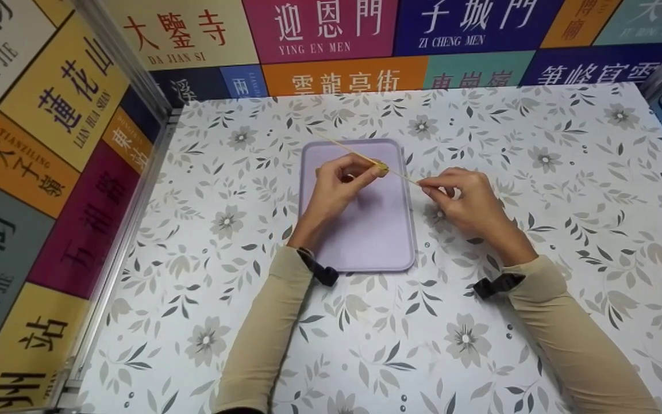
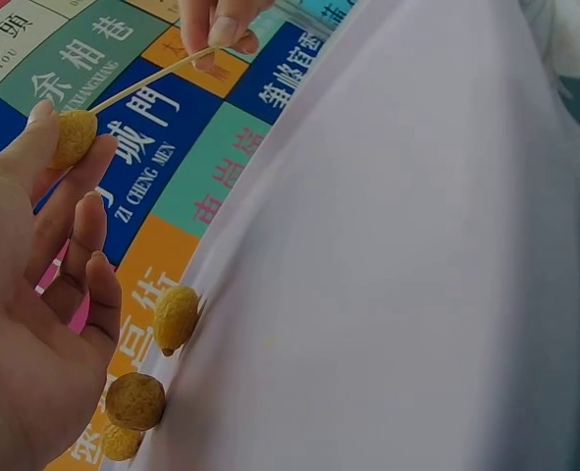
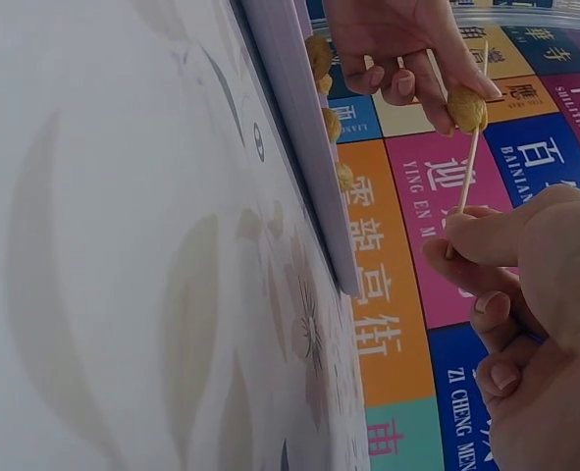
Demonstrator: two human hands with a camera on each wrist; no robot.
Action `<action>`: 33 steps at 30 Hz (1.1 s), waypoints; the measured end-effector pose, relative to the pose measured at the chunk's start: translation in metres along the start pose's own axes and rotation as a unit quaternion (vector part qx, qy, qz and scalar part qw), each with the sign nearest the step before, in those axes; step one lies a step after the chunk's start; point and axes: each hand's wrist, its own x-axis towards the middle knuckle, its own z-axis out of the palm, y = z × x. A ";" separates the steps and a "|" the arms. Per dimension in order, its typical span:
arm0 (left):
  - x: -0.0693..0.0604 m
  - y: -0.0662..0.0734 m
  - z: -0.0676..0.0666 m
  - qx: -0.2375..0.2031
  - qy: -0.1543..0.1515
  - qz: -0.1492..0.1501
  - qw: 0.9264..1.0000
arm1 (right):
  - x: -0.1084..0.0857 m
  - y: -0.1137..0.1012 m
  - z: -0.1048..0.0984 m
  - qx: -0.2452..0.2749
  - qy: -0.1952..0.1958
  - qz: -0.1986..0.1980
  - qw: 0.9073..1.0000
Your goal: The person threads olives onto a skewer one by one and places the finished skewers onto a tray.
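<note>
My left hand (image 1: 334, 187) pinches a small, yellow-brown, wrinkled fruit-like piece (image 2: 75, 139) between thumb and fingers, above the lilac tray (image 1: 371, 241). A thin wooden skewer (image 3: 470, 169) runs through this piece, showing on both sides of it in the right wrist view. Beyond the tray's right edge, my right hand (image 1: 466, 198) pinches the skewer near its end with thumb and forefinger. Several similar yellow-brown pieces, among them a pear-shaped one (image 2: 176, 319) and a rounder, browner one (image 2: 135, 401), lie on the tray. In the head view my left hand mostly hides them.
The tray rests on a table (image 1: 538, 356) covered in white floral print. Panels with coloured blocks of lettering (image 1: 331, 29) stand along the back and left side. A dark strap with a small device (image 1: 499, 284) sits at each wrist.
</note>
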 end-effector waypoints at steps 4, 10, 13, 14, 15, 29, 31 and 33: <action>-0.001 0.000 0.002 0.015 -0.005 -0.004 1.000 | 0.000 -0.001 0.002 -0.001 0.002 0.001 1.000; -0.002 0.001 0.005 0.033 -0.011 -0.020 0.999 | 0.000 -0.005 0.002 -0.008 -0.012 0.010 1.000; -0.002 0.002 0.006 0.044 -0.014 -0.023 0.999 | 0.000 -0.005 0.002 -0.009 -0.015 0.009 1.000; -0.003 0.002 0.007 0.046 -0.015 -0.023 0.999 | 0.000 -0.005 0.003 -0.008 -0.014 0.008 1.000; -0.003 0.002 0.007 0.045 -0.017 -0.025 0.999 | 0.000 -0.005 0.003 -0.008 -0.013 0.007 1.000; -0.004 0.000 0.013 0.035 -0.034 -0.016 0.999 | -0.002 -0.009 0.007 0.003 -0.013 0.015 1.000; -0.004 -0.001 0.014 0.042 -0.039 -0.018 0.998 | -0.001 -0.008 0.008 0.003 -0.014 0.016 1.000; -0.004 -0.001 0.016 0.045 -0.046 -0.023 0.998 | -0.001 -0.008 0.008 0.002 -0.016 0.015 1.000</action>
